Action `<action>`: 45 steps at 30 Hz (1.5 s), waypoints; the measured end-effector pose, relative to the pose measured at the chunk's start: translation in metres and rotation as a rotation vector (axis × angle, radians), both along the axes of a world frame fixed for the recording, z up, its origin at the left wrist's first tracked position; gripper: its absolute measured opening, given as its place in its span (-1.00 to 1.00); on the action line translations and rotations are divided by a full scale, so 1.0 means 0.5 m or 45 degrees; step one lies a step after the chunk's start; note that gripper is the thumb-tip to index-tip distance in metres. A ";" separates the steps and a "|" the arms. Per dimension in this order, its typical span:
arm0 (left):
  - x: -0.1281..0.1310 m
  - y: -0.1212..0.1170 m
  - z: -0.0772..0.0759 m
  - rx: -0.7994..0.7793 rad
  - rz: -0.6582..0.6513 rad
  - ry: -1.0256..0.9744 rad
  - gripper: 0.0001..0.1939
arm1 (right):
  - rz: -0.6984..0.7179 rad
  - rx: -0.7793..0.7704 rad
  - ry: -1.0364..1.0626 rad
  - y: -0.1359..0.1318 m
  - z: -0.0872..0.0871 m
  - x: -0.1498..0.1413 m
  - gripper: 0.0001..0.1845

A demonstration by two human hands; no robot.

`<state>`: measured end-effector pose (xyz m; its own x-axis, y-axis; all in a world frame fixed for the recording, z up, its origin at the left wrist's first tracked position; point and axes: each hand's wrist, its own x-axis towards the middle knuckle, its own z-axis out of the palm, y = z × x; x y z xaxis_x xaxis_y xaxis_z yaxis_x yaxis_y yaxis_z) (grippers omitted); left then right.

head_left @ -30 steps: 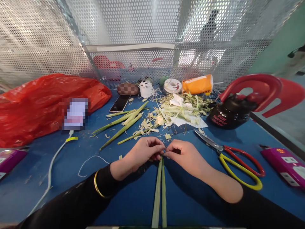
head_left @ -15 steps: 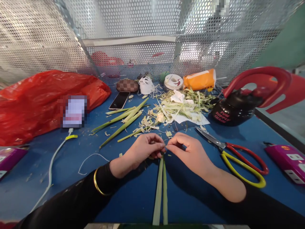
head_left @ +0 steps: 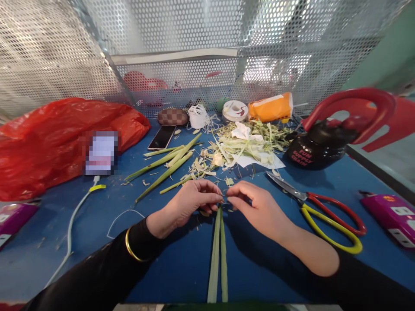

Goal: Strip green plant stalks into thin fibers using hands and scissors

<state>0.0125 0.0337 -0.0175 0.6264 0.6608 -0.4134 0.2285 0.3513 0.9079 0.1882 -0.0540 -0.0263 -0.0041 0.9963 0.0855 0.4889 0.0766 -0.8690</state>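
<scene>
Green strips (head_left: 215,259) run lengthwise down lower centre from the left hand (head_left: 189,201), whose fingers pinch them, the right hand (head_left: 261,209) just beside, its hold unclear.

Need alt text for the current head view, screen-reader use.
A person's left hand appears to pinch the far end of two long green strips over a blue table, the right hand close beside it. Beyond lie green stalks and a pile of pale scraps; red-and-yellow-handled scissors lie right.
</scene>
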 end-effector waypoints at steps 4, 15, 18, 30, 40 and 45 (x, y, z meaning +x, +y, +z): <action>0.000 -0.002 0.002 0.044 -0.078 -0.024 -0.81 | -0.089 -0.239 0.443 0.007 -0.003 -0.004 -0.80; 0.011 -0.024 0.004 0.748 -0.046 0.022 -0.97 | -0.040 -0.272 0.728 0.016 -0.009 -0.018 -0.82; 0.013 -0.037 -0.001 1.139 0.021 0.128 -0.89 | -0.071 -0.283 0.778 0.016 -0.010 -0.020 -0.79; 0.020 -0.045 -0.023 1.624 0.162 0.189 -0.87 | -0.005 -0.216 0.798 0.017 -0.003 -0.026 -0.88; 0.015 -0.044 -0.021 1.577 0.138 0.172 -0.89 | -0.042 -0.204 0.669 0.021 -0.007 -0.016 -0.92; 0.014 -0.044 -0.023 1.504 0.143 0.171 -0.88 | -0.087 -0.082 0.508 0.021 -0.016 -0.010 -0.95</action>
<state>0.0196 0.0115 -0.0292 0.5389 0.7247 0.4293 0.3680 -0.6611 0.6539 0.1834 -0.0436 -0.0344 0.0829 0.9965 0.0041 0.1145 -0.0055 -0.9934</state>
